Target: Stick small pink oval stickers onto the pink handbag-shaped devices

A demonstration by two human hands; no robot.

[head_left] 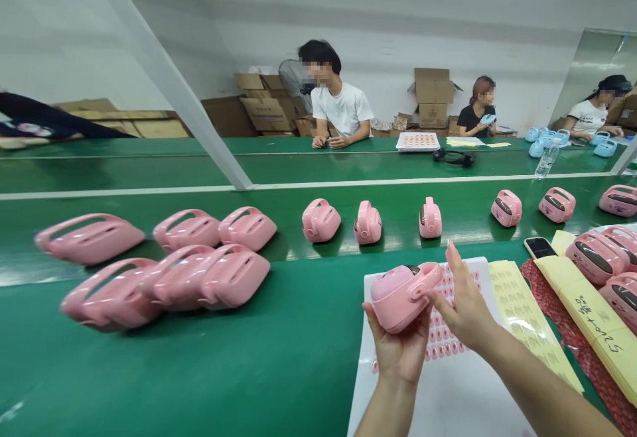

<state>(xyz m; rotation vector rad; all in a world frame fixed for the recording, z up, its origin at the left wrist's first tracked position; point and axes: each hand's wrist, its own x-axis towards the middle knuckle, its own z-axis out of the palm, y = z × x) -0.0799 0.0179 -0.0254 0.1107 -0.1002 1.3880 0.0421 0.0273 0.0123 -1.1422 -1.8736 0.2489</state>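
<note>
My left hand (404,356) grips a pink portable speaker (398,301) from below, tilted, with its carry handle toward the right. Beside the handle, my right hand (468,308) has its fingers stretched out and its palm turned toward the speaker. The thumb is close to the handle's end; whether it touches cannot be made out. Beneath both hands lies a white sheet (383,390) bearing rows of small pink and red oval stickers. To its right is a pale yellow sticker sheet (532,321).
Several pink speakers (233,278) stand in a cluster at left, others in a row on the green belt (279,251). At right are yellow paper stacks (587,317), red bubble wrap (547,298), a phone (540,247) and more speakers. Co-workers (343,109) sit across; a bottle (547,158) stands there.
</note>
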